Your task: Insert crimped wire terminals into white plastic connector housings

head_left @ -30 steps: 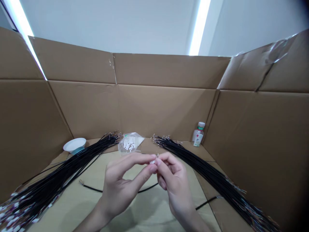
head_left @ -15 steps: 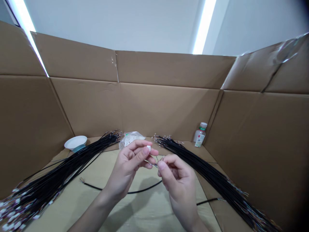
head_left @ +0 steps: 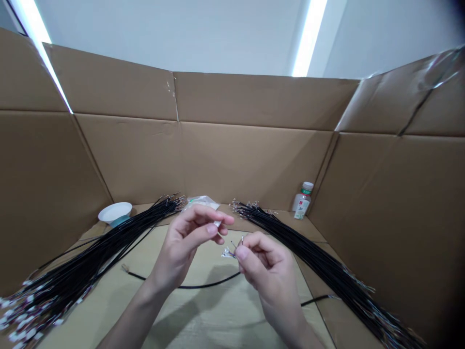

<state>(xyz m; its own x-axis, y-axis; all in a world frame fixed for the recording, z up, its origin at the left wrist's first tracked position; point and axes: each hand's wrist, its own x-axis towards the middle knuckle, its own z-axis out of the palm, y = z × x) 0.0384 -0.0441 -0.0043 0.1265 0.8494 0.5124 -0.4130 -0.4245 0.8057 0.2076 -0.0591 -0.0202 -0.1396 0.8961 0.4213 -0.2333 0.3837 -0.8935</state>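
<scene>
Between thumb and fingers, my left hand [head_left: 187,240] pinches a small white connector [head_left: 217,224]. To its right, my right hand [head_left: 267,271] grips the thin wire ends [head_left: 228,252] of a black cable [head_left: 210,286], and the wires fan out past the fingertips. The two hands are apart, held above the pale work surface [head_left: 203,320]. The cable curves behind my hands, with one loose end at the left and a stretch emerging right of my right wrist.
Black cable bundles lie on the left [head_left: 109,247] and right [head_left: 308,252], the left one with white connectors at its near end. Behind are a white bowl [head_left: 115,211], a plastic bag [head_left: 207,201] and a bottle [head_left: 302,201]. Cardboard walls [head_left: 254,165] surround the surface.
My left hand has pulled back to the left, away from the wires, still with the white connector. More of the wire ends now shows beside my right hand, which has hardly moved.
</scene>
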